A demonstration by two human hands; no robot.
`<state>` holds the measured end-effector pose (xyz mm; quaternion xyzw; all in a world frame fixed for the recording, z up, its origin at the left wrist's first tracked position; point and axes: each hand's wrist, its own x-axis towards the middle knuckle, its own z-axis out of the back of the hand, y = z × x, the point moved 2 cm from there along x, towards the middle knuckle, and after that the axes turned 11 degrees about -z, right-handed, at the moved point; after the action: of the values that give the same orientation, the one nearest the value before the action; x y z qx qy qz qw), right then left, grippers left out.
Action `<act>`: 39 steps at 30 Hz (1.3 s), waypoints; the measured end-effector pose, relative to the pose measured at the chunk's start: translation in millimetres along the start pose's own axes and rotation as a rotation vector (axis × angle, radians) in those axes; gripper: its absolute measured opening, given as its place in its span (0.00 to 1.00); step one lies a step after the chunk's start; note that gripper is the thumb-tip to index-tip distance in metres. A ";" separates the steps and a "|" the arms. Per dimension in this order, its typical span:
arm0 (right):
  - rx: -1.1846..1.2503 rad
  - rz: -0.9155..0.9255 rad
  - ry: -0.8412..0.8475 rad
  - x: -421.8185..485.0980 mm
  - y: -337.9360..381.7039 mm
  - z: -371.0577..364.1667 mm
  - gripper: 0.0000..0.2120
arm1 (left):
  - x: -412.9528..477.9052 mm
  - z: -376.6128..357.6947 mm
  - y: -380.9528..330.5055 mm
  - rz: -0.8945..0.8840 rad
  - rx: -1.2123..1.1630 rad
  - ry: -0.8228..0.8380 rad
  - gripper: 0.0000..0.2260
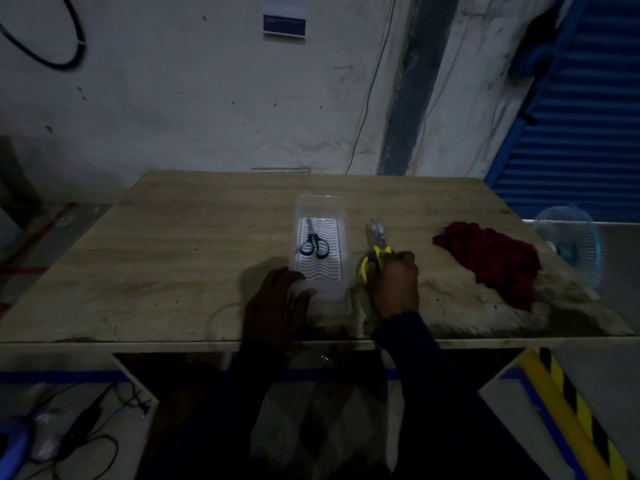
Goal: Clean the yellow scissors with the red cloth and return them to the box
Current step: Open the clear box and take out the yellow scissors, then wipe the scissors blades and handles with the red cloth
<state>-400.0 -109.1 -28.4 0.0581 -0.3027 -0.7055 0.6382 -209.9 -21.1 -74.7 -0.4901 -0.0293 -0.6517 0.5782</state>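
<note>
The yellow scissors (374,249) lie just right of the clear plastic box (341,220), blades pointing away from me. My right hand (394,284) grips their yellow handles. My left hand (275,301) holds the box's near left corner, thumb lying over its front rim. The red cloth (491,259) sits crumpled on the table to the right, apart from both hands.
A pair of blue scissors (313,242) lies inside the box on a wavy-patterned liner. A small blue fan (571,242) stands past the table's right edge. The wooden table (173,254) ends close to my body. Cables lie on the floor at lower left.
</note>
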 end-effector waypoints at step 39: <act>-0.170 -0.161 0.404 -32.4 50.5 -30.1 0.18 | 4.0 53.6 37.7 0.346 -0.093 -0.190 0.11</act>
<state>-336.4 -89.5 -37.3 0.1684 -0.1027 -0.7511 0.6300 -147.4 -4.0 -64.2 -0.5732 0.0308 -0.4941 0.6530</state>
